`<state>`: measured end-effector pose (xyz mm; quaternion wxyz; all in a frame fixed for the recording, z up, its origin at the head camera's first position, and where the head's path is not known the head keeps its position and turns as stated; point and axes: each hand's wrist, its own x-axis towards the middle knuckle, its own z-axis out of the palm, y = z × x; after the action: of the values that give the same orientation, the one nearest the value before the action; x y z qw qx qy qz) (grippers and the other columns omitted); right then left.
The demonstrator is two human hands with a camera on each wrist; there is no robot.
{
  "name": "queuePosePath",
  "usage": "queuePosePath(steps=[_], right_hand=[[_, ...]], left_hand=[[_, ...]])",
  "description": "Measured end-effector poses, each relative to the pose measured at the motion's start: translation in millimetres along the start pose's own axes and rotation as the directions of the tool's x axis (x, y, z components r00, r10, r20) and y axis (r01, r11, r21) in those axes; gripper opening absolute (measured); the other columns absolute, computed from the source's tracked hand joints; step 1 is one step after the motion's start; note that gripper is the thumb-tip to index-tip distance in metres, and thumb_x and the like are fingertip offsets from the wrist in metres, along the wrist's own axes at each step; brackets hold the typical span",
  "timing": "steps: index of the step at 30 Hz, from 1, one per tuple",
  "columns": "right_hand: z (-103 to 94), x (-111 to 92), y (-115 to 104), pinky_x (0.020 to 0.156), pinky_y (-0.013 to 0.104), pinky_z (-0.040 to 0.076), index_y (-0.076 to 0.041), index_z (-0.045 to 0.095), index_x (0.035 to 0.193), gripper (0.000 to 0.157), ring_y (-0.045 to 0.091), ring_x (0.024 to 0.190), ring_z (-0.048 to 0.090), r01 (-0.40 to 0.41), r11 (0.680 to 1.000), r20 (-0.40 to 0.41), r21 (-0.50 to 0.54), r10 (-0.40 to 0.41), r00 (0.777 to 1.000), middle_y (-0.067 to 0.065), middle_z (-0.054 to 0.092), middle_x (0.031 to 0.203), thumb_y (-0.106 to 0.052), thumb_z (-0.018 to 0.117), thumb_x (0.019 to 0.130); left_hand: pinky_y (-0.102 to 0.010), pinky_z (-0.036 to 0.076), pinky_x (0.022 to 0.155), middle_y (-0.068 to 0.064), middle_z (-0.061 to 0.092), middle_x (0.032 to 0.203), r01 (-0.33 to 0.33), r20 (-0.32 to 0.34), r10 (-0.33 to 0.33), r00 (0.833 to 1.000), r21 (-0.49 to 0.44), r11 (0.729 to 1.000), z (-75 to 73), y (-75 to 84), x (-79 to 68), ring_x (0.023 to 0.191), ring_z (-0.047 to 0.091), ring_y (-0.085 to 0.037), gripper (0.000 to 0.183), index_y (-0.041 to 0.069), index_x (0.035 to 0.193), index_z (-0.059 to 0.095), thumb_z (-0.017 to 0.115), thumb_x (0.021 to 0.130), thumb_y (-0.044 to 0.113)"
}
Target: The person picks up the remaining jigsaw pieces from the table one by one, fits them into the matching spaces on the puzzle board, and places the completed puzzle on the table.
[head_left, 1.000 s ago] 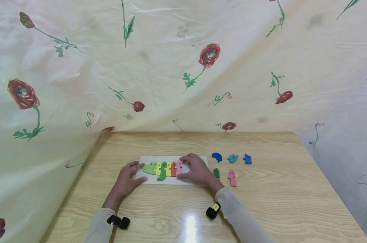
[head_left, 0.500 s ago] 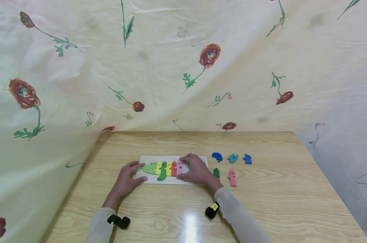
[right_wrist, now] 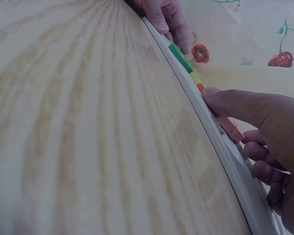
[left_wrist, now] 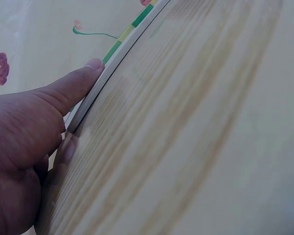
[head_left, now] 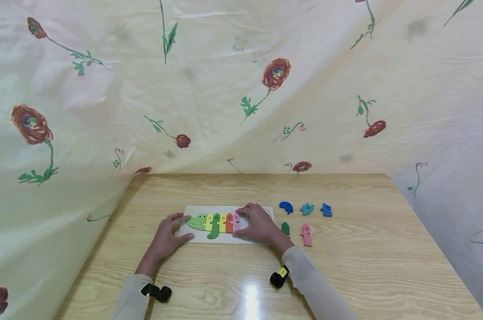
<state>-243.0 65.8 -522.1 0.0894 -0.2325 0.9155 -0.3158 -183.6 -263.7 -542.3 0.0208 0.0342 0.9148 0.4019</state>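
Note:
A white puzzle board lies on the table. A green crocodile-head piece and yellow, green and orange body pieces sit in a row on it. My left hand grips the board's left end, with the thumb along its near side. At the right end of the row, my right hand pinches a pink puzzle piece between thumb and fingers. That piece looks slightly tilted in the right wrist view. The board's right part is mostly hidden under my right hand.
Right of the board lie a dark blue curved piece, a teal piece, a blue piece, another pink piece and a dark green piece, partly behind my right wrist. Flowered cloth hangs behind the wooden table.

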Motion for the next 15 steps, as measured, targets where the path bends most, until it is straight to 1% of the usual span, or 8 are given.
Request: queuePosePath(steps=[4, 8, 15], right_hand=[[-0.3, 0.1, -0.9, 0.096, 0.04, 0.05, -0.012, 0.066, 0.136, 0.075, 0.019, 0.106, 0.053, 0.007, 1.0, 0.001, -0.012, -0.007, 1.0, 0.0, 0.061, 0.117, -0.05, 0.088, 0.076], [-0.2, -0.1, -1.4, 0.096, 0.041, 0.049, -0.012, 0.066, 0.136, 0.076, 0.019, 0.107, 0.052, -0.004, 1.0, 0.008, -0.024, 0.005, 1.0, 0.0, 0.061, 0.117, -0.051, 0.088, 0.075], [-0.8, -0.6, -0.9, 0.096, 0.041, 0.049, -0.014, 0.066, 0.136, 0.076, 0.019, 0.107, 0.053, -0.016, 1.0, 0.006, -0.006, 0.016, 1.0, 0.0, 0.061, 0.117, -0.052, 0.089, 0.074]], left_hand=[[-0.064, 0.03, 0.115, -0.017, 0.041, 0.157, 0.004, 0.0, -0.004, 1.0, -0.009, 1.0, 0.0, 0.0, 0.4, 0.142, 0.034, -0.042, 0.069, 0.017, 0.145, 0.059, 0.084, 0.084, 0.038], [-0.064, 0.028, 0.117, -0.016, 0.041, 0.158, 0.018, 0.004, -0.018, 1.0, -0.027, 0.999, -0.3, 0.2, 0.5, 0.143, 0.033, -0.041, 0.069, 0.017, 0.145, 0.059, 0.084, 0.084, 0.037], [-0.064, 0.028, 0.117, -0.016, 0.04, 0.158, 0.018, 0.002, -0.018, 1.0, -0.031, 0.999, 0.0, 0.5, -0.2, 0.143, 0.032, -0.041, 0.068, 0.018, 0.145, 0.059, 0.084, 0.084, 0.036]])
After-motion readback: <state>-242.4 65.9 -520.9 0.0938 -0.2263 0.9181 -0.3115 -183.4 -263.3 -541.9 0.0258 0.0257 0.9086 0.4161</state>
